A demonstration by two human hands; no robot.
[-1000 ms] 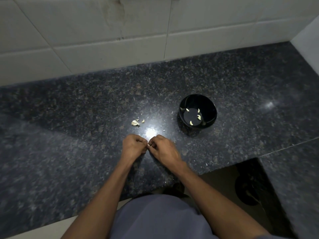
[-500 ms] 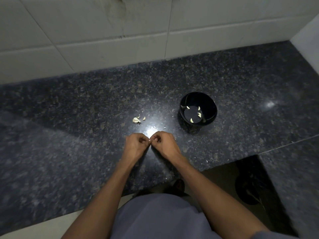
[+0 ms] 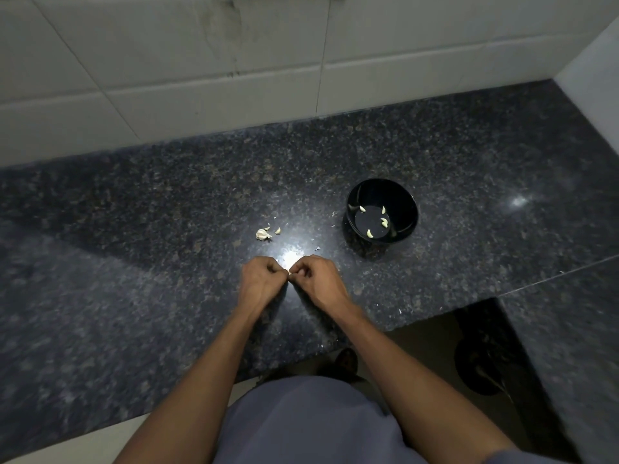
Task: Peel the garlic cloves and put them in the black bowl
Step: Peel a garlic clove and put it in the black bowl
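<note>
- Both grips curled tight: left hand [image 3: 259, 279] and right hand [image 3: 316, 279] pinching one tiny garlic clove [image 3: 288, 272] between them, just this side of the black bowl [image 3: 382, 212], to its left.
- Could pop out and skid across the shiny counter [image 3: 134, 262]. Too small, too slippery.
- Could miss the bowl, off to the side.
- More garlic [image 3: 263, 234] waiting left of the bowl; bits of skin might sneak in with the peeled cloves [image 3: 384, 222].

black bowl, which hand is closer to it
Right. The right hand sits just below-left of the black bowl; the left hand is farther left, meeting it at a small pale piece.
</note>
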